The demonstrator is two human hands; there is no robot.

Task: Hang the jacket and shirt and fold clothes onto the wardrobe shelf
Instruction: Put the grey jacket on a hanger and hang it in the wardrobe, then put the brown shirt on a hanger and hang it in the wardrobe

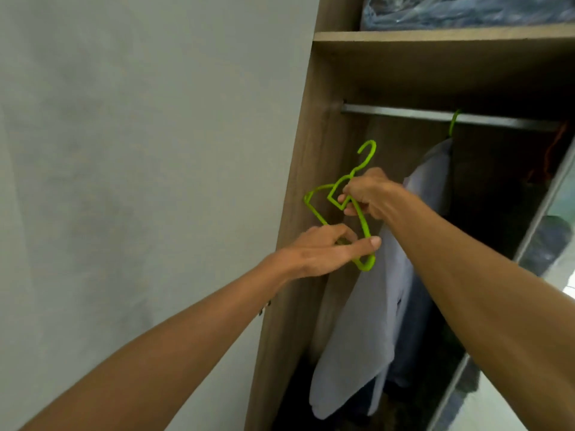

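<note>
- Head view: your right hand (367, 194) is closed around the neck of a bright green hanger (339, 209), just below its hook, which points upward and is free of the rail; your left hand (323, 250) pinches the lower arm of the same hanger between thumb and fingers, so both hands are clamped on it
- The hanger is bare and tilted, held in front of the wardrobe's left side panel (298, 213), below the metal rail (435, 115)
- Further right on that rail, a second green hook (453, 122) carries a pale grey-blue garment (373, 321) (jacket or shirt, you cannot tell from here); it hangs down behind your right forearm into the dark lower part of the wardrobe
- Above the rail sits a wooden shelf (435, 35); on it lies a bundle wrapped in clear plastic (466, 10)
- A plain grey wall (124, 150) fills the left side; at the far right edge a sliding door frame (541, 213) slants down
</note>
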